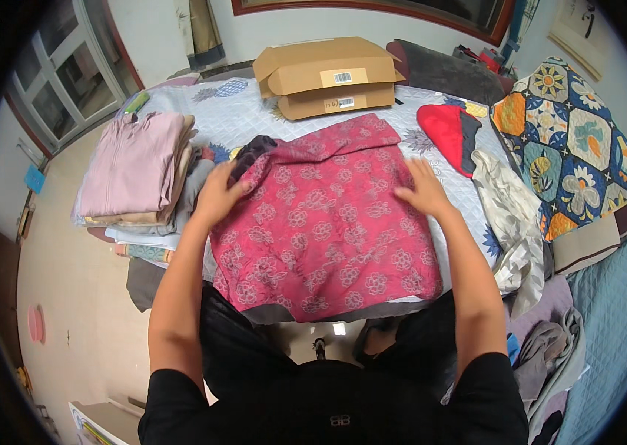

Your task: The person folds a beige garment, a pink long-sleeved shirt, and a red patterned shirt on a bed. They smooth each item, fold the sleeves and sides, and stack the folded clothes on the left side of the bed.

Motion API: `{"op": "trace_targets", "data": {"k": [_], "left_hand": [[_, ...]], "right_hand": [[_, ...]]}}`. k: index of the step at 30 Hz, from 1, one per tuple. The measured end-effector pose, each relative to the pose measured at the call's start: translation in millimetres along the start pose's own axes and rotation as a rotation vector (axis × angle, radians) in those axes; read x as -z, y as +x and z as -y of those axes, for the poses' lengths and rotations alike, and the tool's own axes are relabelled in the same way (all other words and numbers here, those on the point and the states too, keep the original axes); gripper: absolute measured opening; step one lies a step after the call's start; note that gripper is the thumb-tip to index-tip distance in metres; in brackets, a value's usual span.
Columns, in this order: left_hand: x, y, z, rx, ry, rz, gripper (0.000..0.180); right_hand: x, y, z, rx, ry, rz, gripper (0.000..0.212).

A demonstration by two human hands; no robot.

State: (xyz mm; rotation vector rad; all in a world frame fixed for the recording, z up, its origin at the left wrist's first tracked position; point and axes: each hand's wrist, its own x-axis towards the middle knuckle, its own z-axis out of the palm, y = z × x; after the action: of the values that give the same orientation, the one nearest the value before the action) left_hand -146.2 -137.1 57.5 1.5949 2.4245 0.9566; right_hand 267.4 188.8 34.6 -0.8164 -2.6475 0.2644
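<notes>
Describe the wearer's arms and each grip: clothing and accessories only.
The left grip and right grip are human hands, ungloved, with no rings visible. No watch, bracelet or cable shows on either forearm. Short, plain black sleeves cover the upper arms, part of a black top with a small pale emblem.

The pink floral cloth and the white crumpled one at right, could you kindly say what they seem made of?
Pink floral cloth: probably woven fabric, fairly matte, as soft creases lack highlights; fibre unclear.
White crumpled cloth: perhaps satin-like fabric, somewhat glossy, since its folds catch highlights.
</notes>
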Motion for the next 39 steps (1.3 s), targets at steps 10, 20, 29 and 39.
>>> {"op": "trace_targets", "data": {"k": [10, 20, 29, 39], "left_hand": [[3, -105, 21, 0.459, -0.073, 0.003, 0.097], [-24, -180, -18, 0.531, -0.561, -0.073, 0.088], [-17, -179, -40, 0.32, 0.293, -0.234, 0.056], [-82, -79, -51, -0.097, 0.132, -0.043, 0.041]], "right_hand": [[2, -172, 36, -0.612, 0.411, 0.026, 0.059], [11, -186, 33, -0.63, 1.245, -0.224, 0.062], [18, -196, 27, -0.553, 0.166, -0.141, 0.044], [3, -82, 96, -0.037, 0.219, -0.224, 0.033]]}}
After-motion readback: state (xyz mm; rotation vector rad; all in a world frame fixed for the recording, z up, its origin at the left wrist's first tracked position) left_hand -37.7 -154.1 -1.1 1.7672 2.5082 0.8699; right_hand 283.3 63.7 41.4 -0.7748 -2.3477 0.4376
